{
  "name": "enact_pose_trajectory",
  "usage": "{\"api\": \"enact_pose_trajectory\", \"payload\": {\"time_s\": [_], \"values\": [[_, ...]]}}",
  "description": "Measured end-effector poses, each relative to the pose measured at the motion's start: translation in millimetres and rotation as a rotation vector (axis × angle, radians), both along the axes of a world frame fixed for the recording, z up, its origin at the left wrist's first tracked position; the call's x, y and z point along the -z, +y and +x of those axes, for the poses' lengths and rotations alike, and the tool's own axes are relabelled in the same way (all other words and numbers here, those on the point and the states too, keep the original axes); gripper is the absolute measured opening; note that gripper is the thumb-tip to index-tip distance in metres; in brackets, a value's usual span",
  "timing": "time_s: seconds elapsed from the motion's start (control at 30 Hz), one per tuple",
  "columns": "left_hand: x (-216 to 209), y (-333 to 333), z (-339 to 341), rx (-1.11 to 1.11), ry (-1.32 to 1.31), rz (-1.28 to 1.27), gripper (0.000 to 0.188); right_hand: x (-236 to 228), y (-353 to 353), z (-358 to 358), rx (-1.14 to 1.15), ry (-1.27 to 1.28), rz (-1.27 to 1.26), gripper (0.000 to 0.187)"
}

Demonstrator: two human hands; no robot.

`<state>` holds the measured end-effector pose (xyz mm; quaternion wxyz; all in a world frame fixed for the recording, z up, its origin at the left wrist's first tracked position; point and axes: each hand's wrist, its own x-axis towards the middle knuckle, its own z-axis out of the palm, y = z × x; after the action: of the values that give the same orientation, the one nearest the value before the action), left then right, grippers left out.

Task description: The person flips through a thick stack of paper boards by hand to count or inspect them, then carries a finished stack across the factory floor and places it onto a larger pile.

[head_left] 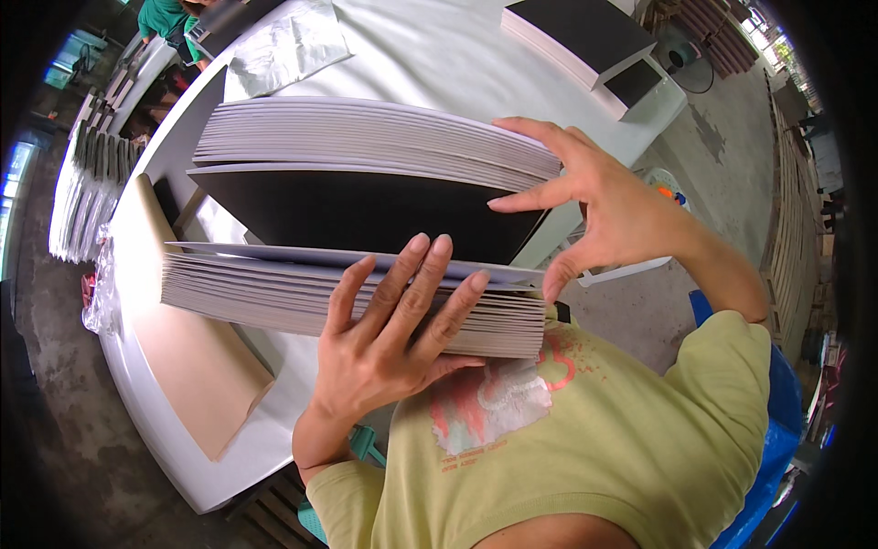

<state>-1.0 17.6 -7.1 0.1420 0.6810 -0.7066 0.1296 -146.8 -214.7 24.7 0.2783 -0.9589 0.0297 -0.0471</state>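
Two bundles flank the black sheet [366,210]: the far bundle [366,133] beyond it, the near bundle [247,288] before it. My left hand [389,339] clasps the near bundle; my right hand [608,201] spreads at the sheet's right end, grip uncertain. Parting looks done, closing isn't.

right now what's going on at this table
A person has a near stack and a far stack of thin boards in hand, parted by a gap showing a black face. The left grip lies over the near stack's edges. The right grip spreads at the right end, fingers on the far stack, thumb by the near one's corner. A black-topped stack sits on the white table.
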Motion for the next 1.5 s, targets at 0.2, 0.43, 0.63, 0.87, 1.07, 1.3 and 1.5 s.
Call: {"api": "enact_pose_trajectory", "payload": {"time_s": [0.2,0.43,0.63,0.87,1.07,1.3,1.5], "values": [[-1.3,1.5,-1.6,-0.009,-0.030,-0.073,0.061,3.6,-9.9,-0.9,-0.069,-0.039,0.008,0.044],[4.2,3.7,1.0,0.026,-0.094,-0.097,0.063,-0.7,3.0,1.0,0.089,-0.002,0.223,0.027],[3.0,3.5,-1.4,-0.021,-0.100,-0.028,0.062,-4.2,7.5,-2.9,0.034,-0.020,0.029,0.061],[-0.4,4.6,-2.1,-0.021,-0.064,-0.022,0.064,-6.1,8.6,-0.8,0.005,0.026,-0.017,0.083],[-1.6,2.2,-1.9,-0.018,-0.040,-0.035,0.062,-0.8,3.8,-2.2,0.004,-0.010,-0.033,0.069],[5.2,2.8,-0.4,0.006,-0.098,-0.132,0.060,-4.2,5.0,2.7,0.128,0.001,0.226,0.035],[15.5,3.5,3.4,0.033,-0.159,-0.189,0.059,4.8,7.4,-3.8,0.074,-0.011,0.046,0.041]]}}
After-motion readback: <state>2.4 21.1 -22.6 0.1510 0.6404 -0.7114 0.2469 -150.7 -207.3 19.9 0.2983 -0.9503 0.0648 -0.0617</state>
